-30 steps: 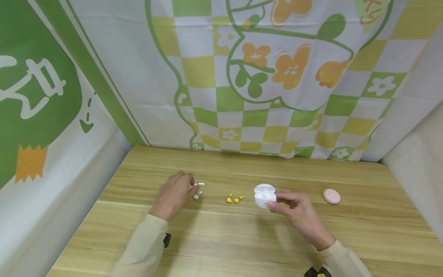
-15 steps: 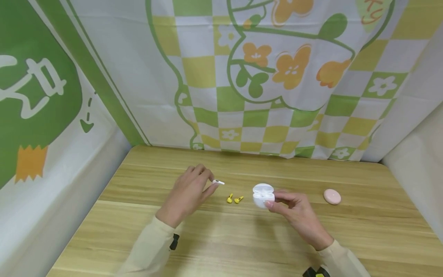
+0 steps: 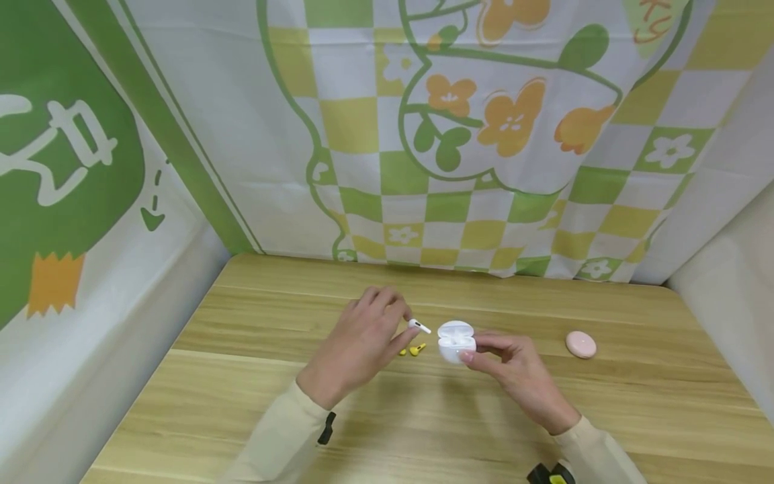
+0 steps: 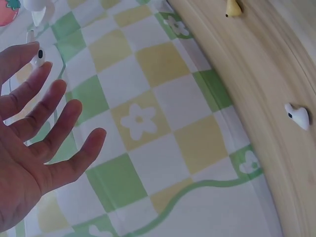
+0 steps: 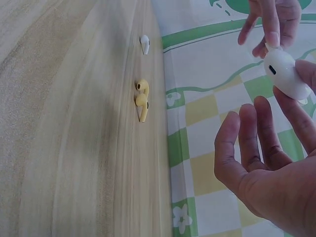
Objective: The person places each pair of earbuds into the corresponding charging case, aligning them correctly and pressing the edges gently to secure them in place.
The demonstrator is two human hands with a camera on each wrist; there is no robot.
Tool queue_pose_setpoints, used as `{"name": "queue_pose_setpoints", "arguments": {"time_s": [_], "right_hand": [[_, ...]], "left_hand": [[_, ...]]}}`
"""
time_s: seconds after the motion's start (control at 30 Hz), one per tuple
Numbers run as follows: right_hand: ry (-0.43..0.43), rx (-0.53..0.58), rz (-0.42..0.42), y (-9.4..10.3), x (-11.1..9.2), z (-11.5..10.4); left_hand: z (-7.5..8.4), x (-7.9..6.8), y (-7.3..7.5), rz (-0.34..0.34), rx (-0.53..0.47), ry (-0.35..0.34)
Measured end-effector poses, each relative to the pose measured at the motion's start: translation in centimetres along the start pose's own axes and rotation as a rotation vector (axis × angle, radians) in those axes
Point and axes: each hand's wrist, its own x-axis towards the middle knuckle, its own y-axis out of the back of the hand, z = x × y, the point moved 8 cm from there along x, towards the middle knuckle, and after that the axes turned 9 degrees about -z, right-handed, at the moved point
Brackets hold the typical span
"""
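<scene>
My left hand point(image 3: 363, 343) pinches a white earbud point(image 3: 420, 327) between thumb and forefinger, its stem pointing right, just left of the earbud case. That white charging case point(image 3: 451, 354) has its lid up, and my right hand point(image 3: 520, 373) holds it from the right between thumb and fingers, raised above the table. In the right wrist view the case point(image 5: 285, 74) turns its rounded outside to the camera. Two yellow earbuds point(image 3: 417, 349) lie on the table, one partly covered by the left hand. A second white earbud point(image 4: 298, 116) lies there too, hidden in the head view.
A round pink case point(image 3: 580, 344) rests on the wooden table point(image 3: 423, 430), right of my right hand. A checkered, flower-printed cloth point(image 3: 447, 208) hangs along the table's back edge. Another printed cloth point(image 3: 78, 202) hangs at the left.
My left hand has lifted one white earbud off the table and carried it right, over the yellow earbuds, close to the case. The right hand and case have shifted slightly left.
</scene>
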Motion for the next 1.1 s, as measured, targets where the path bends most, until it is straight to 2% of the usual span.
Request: {"name": "queue_pose_setpoints", "arguments": {"time_s": [0.33, 0.7, 0.9, 1.1], "right_hand": [[-0.066, -0.017, -0.015, 0.0, 0.5, 0.5], [-0.031, -0.014, -0.030, -0.1, 1.2, 0.4], [-0.024, -0.015, -0.029, 0.0, 1.5, 0.2], [-0.026, 0.006, -0.043, -0.2, 1.6, 0.3]], "left_hand": [[1.3, 0.9, -0.4, -0.011, 0.034, -0.033], [2.0, 1.6, -0.8, -0.004, 0.074, -0.080], [2.1, 1.8, -0.8, 0.000, 0.056, -0.086], [2.1, 2.0, -0.7, 0.006, -0.001, -0.082]]}}
